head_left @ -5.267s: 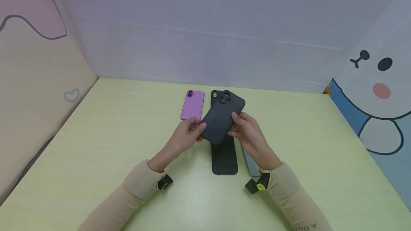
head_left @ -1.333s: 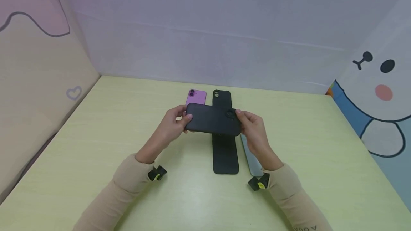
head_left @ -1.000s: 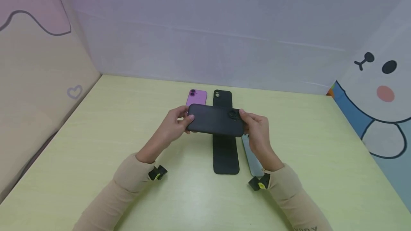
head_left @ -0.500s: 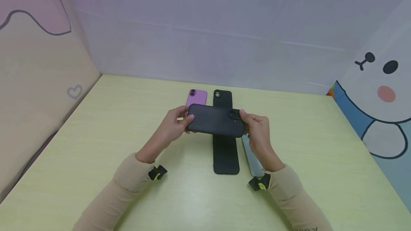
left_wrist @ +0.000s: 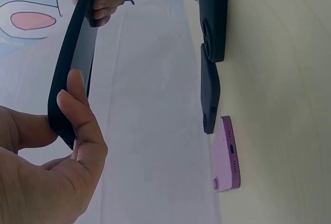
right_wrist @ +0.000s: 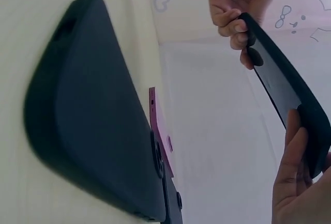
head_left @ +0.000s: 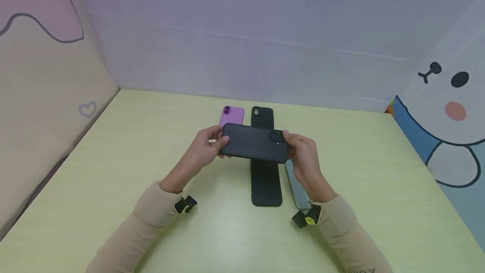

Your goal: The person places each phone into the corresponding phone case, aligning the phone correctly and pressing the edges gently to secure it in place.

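Both hands hold a phone in a black case (head_left: pixel 250 142) sideways above the table, its camera end to the right. My left hand (head_left: pixel 202 148) pinches the left end, thumb on the back. At the camera end, my right hand (head_left: pixel 305 153) grips the corner. A glossy grey face (right_wrist: pixel 279 87) shows inside the case in the right wrist view. Beneath it, two black phone cases lie in a line: a far one (head_left: pixel 263 117) with a camera cutout and a near one (head_left: pixel 266 184). The held phone hides where they meet.
A purple phone (head_left: pixel 232 115) lies at the back left, partly covered by the held phone. To the right of the near case lies a light blue phone (head_left: pixel 298 188), partly behind the right hand and wrist. A pale wall sheet (head_left: pixel 242 54) stands behind the table.
Since the oldest frame, the cased phone has turned from a steep slant to nearly level, and the left hand has shifted left. Over the last second it has only tilted very slightly.
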Motion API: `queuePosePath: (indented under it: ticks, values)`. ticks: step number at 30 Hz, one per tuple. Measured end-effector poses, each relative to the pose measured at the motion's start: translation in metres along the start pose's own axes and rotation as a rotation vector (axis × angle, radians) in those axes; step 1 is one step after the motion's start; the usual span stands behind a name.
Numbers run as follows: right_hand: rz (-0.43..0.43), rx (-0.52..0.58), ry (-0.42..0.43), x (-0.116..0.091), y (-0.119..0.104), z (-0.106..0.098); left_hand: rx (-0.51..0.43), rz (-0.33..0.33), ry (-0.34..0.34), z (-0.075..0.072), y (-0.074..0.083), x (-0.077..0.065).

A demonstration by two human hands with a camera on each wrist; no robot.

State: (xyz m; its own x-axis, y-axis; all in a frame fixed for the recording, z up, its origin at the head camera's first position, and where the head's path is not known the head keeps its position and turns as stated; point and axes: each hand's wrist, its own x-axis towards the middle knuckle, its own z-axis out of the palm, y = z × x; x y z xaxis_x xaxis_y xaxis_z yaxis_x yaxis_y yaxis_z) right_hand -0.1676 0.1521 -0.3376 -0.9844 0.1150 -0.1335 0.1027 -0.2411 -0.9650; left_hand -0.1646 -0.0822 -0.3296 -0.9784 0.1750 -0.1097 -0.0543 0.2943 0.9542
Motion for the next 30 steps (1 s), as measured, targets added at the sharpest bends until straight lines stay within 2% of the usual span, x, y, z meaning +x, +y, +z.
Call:
queuePosePath:
  ticks: [5, 11, 20, 25, 27, 30]
  values:
    - [0.082, 0.036, -0.074, 0.0004, -0.0016, -0.0025, -0.006, -0.003, -0.009, -0.0009, -0.0018, 0.0014]
    - [0.105, 0.043, -0.113, -0.0005, -0.0036, -0.0030, -0.024, -0.009, -0.006, -0.0020, -0.0018, 0.0028]
    - [0.117, 0.057, -0.082, -0.0022, -0.0039, -0.0015, -0.117, -0.046, -0.008, -0.0050, -0.0023, 0.0043]
    - [0.103, 0.065, -0.074, -0.0036, -0.0048, 0.0000, -0.169, -0.065, -0.050, -0.0048, -0.0025, 0.0047]
    - [0.099, 0.060, -0.085, -0.0045, -0.0053, 0.0010, -0.177, -0.066, -0.045, -0.0045, -0.0023, 0.0045]
    - [0.094, 0.039, -0.129, -0.0067, -0.0067, 0.0029, -0.178, -0.072, 0.015, -0.0043, -0.0017, 0.0043]
